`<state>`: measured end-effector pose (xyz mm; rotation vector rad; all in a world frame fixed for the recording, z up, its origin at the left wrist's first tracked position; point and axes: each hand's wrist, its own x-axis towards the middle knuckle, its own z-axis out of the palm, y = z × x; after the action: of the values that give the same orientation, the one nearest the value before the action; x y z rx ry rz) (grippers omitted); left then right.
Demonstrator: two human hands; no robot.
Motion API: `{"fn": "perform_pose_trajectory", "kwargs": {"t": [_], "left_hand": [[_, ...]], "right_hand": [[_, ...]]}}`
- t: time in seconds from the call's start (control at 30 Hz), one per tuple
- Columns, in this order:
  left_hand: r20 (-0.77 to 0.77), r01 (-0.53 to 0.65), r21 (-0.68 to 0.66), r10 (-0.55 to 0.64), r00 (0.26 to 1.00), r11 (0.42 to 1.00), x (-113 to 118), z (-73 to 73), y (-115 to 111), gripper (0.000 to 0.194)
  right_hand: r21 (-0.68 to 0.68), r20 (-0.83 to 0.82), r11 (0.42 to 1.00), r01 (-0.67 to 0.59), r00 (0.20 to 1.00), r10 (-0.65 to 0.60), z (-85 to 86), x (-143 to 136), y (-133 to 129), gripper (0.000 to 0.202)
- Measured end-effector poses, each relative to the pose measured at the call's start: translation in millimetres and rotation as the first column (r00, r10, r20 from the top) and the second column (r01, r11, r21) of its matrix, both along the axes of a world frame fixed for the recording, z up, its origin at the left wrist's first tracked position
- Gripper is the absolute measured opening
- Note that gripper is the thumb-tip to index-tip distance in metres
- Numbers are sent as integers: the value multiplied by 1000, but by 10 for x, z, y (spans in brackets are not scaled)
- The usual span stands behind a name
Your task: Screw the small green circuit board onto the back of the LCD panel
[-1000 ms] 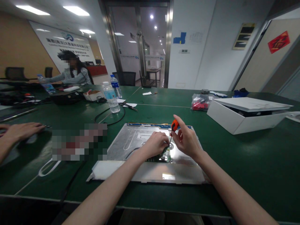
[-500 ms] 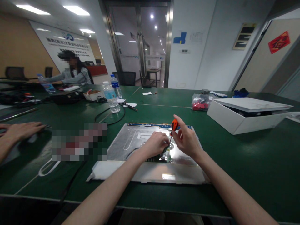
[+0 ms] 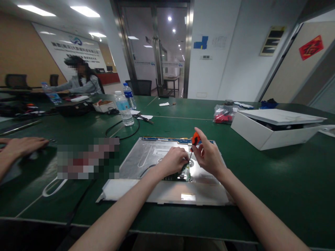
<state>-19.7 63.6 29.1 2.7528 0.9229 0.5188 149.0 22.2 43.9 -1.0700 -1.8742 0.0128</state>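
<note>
A flat silver panel (image 3: 162,191) lies on the green table, with a blue strip (image 3: 167,140) along its far edge and a small green circuit board (image 3: 185,177) near its middle. My right hand (image 3: 206,153) holds an orange and black screwdriver (image 3: 195,138) upright, slightly tilted, its tip down by the fingers of my left hand. My left hand (image 3: 174,159) is closed over the board's far edge; whatever its fingertips pinch is too small to make out. A black cable (image 3: 147,169) runs on the panel at the left of that hand.
An open-lidded white box (image 3: 261,134) stands at the right, a bag with red items (image 3: 223,115) behind it. Water bottles (image 3: 125,109) and a black cable (image 3: 138,129) are at the back left. Another person's hand (image 3: 26,146) rests at the far left.
My two hands and the screwdriver stay almost in place; the handle is turned slightly. The other person's hand at the left has shifted a little to the left.
</note>
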Motion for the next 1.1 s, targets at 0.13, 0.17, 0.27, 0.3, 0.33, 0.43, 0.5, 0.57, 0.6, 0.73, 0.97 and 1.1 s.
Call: {"fn": "perform_pose_trajectory", "kwargs": {"t": [0.13,0.17,0.27,0.3,0.33,0.43,0.5,0.57,0.6,0.73,0.97,1.1], "left_hand": [[6,-7,8,7,1000,1000,-4,-8,-1,15],[7,-7,8,6,1000,1000,-4,-11,1,16],[1,-6,3,6,1000,1000,-4,-18,9,16],[-3,-6,1,6,1000,1000,-4,-18,10,16],[-7,-7,1,7,1000,1000,-4,-17,10,16],[-20,-12,2,12,1000,1000,-6,-11,4,15],[-25,-18,7,18,1000,1000,-7,-9,0,15],[-23,-19,12,19,1000,1000,-7,-12,1,15],[-21,-17,13,18,1000,1000,-7,-15,3,16],[-12,-7,9,7,1000,1000,-4,-27,15,17],[-24,-13,12,13,1000,1000,-3,-3,5,16],[-29,-10,8,11,1000,1000,-4,-7,7,15]], "right_hand": [[41,-10,999,13,1000,-13,-28,6,30,51],[52,-5,998,16,1000,-16,-34,10,34,50],[54,11,998,21,1000,-22,-34,16,26,50],[42,13,999,20,1000,-21,-27,15,18,50],[23,13,1000,16,1000,-16,-18,13,10,51],[-28,7,1000,4,1000,-3,5,5,-8,53],[-30,-3,1000,8,1000,-8,7,1,-6,53],[4,-7,1000,28,1000,-28,-2,2,7,50],[28,-5,999,43,999,-43,-9,5,13,48],[86,15,992,93,995,-95,-24,17,23,46],[-33,-4,999,26,1000,-26,-4,4,-8,56],[47,2,997,57,998,-57,-24,5,17,50]]}}
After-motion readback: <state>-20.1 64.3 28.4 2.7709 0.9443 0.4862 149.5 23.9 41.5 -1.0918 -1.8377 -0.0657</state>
